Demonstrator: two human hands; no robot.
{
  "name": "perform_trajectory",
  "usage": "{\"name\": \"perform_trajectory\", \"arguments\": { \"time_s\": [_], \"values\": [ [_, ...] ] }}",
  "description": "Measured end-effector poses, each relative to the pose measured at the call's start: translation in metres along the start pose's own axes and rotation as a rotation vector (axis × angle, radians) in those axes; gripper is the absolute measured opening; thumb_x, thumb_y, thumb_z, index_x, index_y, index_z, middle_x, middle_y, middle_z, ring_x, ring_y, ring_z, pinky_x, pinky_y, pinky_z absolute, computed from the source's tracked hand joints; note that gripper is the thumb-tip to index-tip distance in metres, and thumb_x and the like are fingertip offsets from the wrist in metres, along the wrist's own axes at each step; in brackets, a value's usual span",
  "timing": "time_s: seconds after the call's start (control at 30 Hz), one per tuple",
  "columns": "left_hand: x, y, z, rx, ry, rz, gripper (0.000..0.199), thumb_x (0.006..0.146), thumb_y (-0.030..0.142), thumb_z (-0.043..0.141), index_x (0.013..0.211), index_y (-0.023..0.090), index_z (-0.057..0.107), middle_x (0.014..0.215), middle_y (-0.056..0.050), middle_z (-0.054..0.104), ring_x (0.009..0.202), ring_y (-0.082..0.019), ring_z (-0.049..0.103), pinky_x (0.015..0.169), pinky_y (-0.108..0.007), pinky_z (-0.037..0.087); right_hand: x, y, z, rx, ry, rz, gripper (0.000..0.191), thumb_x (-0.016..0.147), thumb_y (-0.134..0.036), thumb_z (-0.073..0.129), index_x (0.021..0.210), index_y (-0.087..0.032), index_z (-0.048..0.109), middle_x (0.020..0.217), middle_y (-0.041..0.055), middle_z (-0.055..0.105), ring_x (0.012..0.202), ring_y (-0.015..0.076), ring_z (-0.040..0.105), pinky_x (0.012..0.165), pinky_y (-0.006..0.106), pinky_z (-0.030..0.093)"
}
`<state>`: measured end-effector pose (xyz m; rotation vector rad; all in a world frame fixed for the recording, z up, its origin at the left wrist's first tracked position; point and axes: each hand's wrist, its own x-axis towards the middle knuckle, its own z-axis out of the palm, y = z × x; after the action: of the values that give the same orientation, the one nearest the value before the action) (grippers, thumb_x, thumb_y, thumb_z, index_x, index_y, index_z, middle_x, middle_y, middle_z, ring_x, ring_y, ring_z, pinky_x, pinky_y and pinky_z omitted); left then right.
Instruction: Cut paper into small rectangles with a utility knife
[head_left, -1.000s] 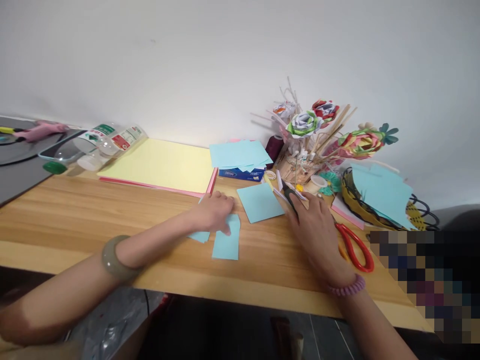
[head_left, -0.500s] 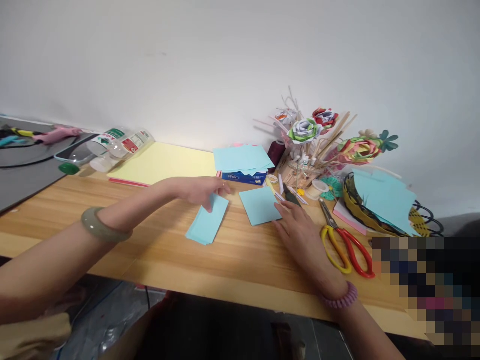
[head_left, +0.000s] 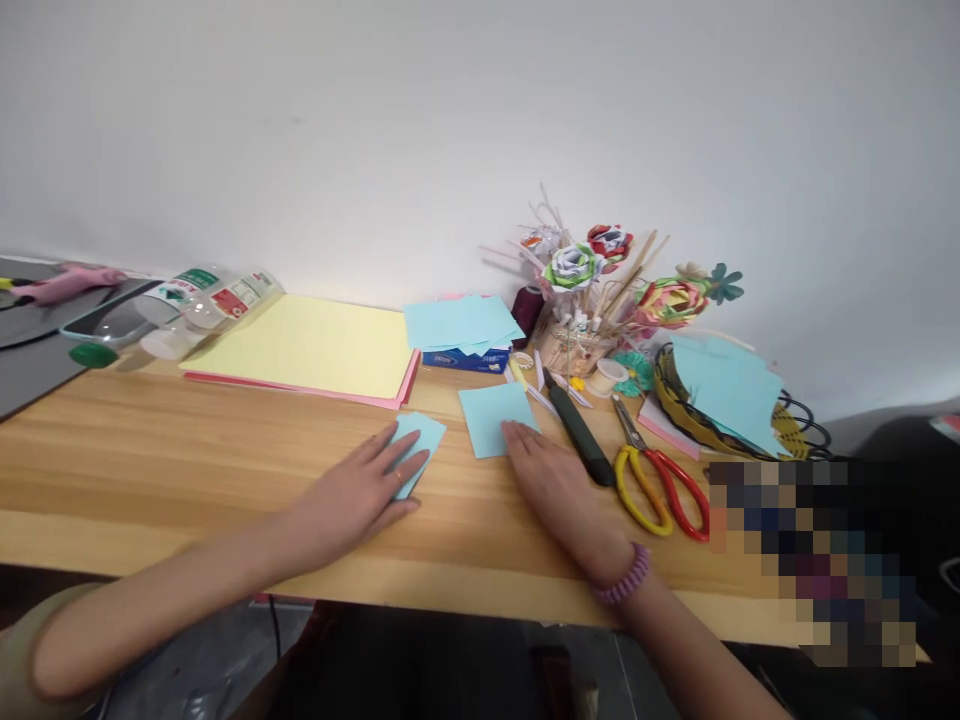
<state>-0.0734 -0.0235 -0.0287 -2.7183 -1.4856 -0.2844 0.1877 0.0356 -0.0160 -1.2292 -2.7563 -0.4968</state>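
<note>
My left hand (head_left: 379, 475) lies with fingers spread over a small stack of blue paper strips (head_left: 424, 432) on the wooden table, covering its left side. To the right of that stack, a square of blue paper (head_left: 484, 415) lies flat. The fingertips of my right hand (head_left: 547, 475) rest on its lower right corner, the fingers stretched out and close together. Just beyond my right hand lies a dark green utility knife (head_left: 579, 430). Scissors (head_left: 660, 485) with one yellow and one red handle are farther right.
Yellow paper sheets (head_left: 315, 340) lie at the back left near plastic bottles (head_left: 232, 300). Blue paper (head_left: 461, 322) rests on a blue box (head_left: 465, 360). Paper flowers (head_left: 574, 268) stand in a wooden holder (head_left: 570, 345). A woven basket (head_left: 667, 385) holds more blue paper.
My left hand has come down from the strip stack's far end to lie flat over its left side. My right hand still touches the square. The view has shifted.
</note>
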Motion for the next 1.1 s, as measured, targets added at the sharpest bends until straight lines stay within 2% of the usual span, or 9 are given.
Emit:
{"name": "perform_trajectory", "arguments": {
  "time_s": [0.1, 0.23, 0.33, 0.4, 0.53, 0.63, 0.73, 0.9, 1.1],
  "values": [
    [0.006, -0.006, 0.011, 0.011, -0.001, 0.139, 0.042, 0.095, 0.031, 0.037, 0.135, 0.017, 0.042, 0.145, -0.01, 0.035, 0.138, -0.027, 0.022, 0.109, -0.043, 0.029, 0.001, -0.008, -0.008, -0.04, -0.033, 0.029, 0.041, 0.082, 0.001, 0.041, 0.122, 0.001, 0.048, 0.118, 0.0231, 0.06, 0.106, 0.0236, 0.06, 0.083, 0.035, 0.051],
    [0.027, -0.026, 0.01, 0.023, -0.045, 0.245, 0.043, 0.095, 0.019, 0.029, 0.136, 0.016, 0.041, 0.145, -0.011, 0.035, 0.136, -0.023, 0.027, 0.108, -0.041, 0.031, -0.001, -0.013, -0.016, -0.059, -0.063, 0.039, 0.037, 0.086, -0.006, 0.043, 0.123, -0.004, 0.049, 0.118, 0.0204, 0.06, 0.107, 0.0219, 0.059, 0.081, 0.032, 0.051],
    [0.039, -0.035, 0.011, 0.087, -0.009, 0.214, 0.041, 0.095, 0.018, 0.027, 0.13, 0.023, 0.049, 0.141, -0.009, 0.041, 0.135, -0.023, 0.03, 0.108, -0.049, 0.026, -0.005, -0.012, -0.017, -0.06, -0.072, 0.038, 0.036, 0.088, -0.008, 0.044, 0.124, -0.005, 0.048, 0.115, 0.0182, 0.061, 0.108, 0.0201, 0.057, 0.083, 0.03, 0.05],
    [0.043, -0.034, 0.011, 0.137, 0.035, 0.157, 0.04, 0.095, 0.019, 0.027, 0.124, 0.023, 0.055, 0.137, -0.008, 0.048, 0.134, -0.025, 0.033, 0.107, -0.055, 0.025, -0.007, -0.011, -0.016, -0.06, -0.079, 0.036, 0.034, 0.088, -0.008, 0.045, 0.122, -0.005, 0.049, 0.11, 0.0152, 0.063, 0.103, 0.0185, 0.059, 0.082, 0.03, 0.05],
    [0.048, -0.016, 0.005, 0.188, 0.107, 0.113, 0.04, 0.094, 0.023, 0.028, 0.117, 0.015, 0.06, 0.129, -0.014, 0.055, 0.129, -0.029, 0.04, 0.102, -0.055, 0.031, -0.008, -0.009, -0.015, -0.058, -0.094, 0.032, 0.024, 0.089, -0.022, 0.053, 0.111, -0.014, 0.056, 0.105, 0.0053, 0.062, 0.091, 0.0153, 0.061, 0.076, 0.034, 0.052],
    [0.054, 0.003, 0.0, 0.194, 0.171, 0.129, 0.042, 0.095, 0.032, 0.03, 0.12, 0.013, 0.058, 0.13, -0.015, 0.054, 0.124, -0.03, 0.046, 0.101, -0.054, 0.034, -0.008, -0.01, -0.016, -0.053, -0.098, 0.036, 0.028, 0.088, -0.03, 0.054, 0.112, -0.016, 0.055, 0.108, 0.005, 0.06, 0.09, 0.0156, 0.06, 0.075, 0.035, 0.052],
    [0.066, 0.021, 0.003, 0.211, 0.195, 0.183, 0.04, 0.097, 0.034, 0.031, 0.117, 0.013, 0.06, 0.126, -0.014, 0.057, 0.119, -0.03, 0.051, 0.1, -0.05, 0.038, -0.008, -0.014, -0.017, -0.048, -0.109, 0.052, 0.031, 0.088, -0.033, 0.054, 0.114, -0.016, 0.054, 0.11, 0.0058, 0.059, 0.092, 0.0164, 0.06, 0.076, 0.037, 0.052],
    [0.09, 0.041, 0.013, 0.208, 0.064, 0.228, 0.031, 0.093, 0.014, 0.035, 0.113, 0.009, 0.059, 0.117, -0.017, 0.062, 0.106, -0.026, 0.06, 0.087, -0.039, 0.05, -0.007, -0.015, -0.018, -0.024, -0.149, 0.059, 0.031, 0.088, -0.035, 0.054, 0.114, -0.016, 0.054, 0.11, 0.0057, 0.059, 0.091, 0.0162, 0.059, 0.076, 0.037, 0.051],
    [0.1, 0.048, 0.005, 0.17, 0.004, 0.167, 0.027, 0.088, 0.004, 0.038, 0.099, 0.013, 0.061, 0.095, -0.012, 0.068, 0.089, -0.022, 0.065, 0.068, -0.029, 0.052, -0.009, -0.008, -0.019, 0.028, -0.153, 0.054, 0.032, 0.088, -0.035, 0.054, 0.114, -0.017, 0.054, 0.112, 0.0059, 0.058, 0.093, 0.017, 0.059, 0.078, 0.038, 0.051]
  ]
}}
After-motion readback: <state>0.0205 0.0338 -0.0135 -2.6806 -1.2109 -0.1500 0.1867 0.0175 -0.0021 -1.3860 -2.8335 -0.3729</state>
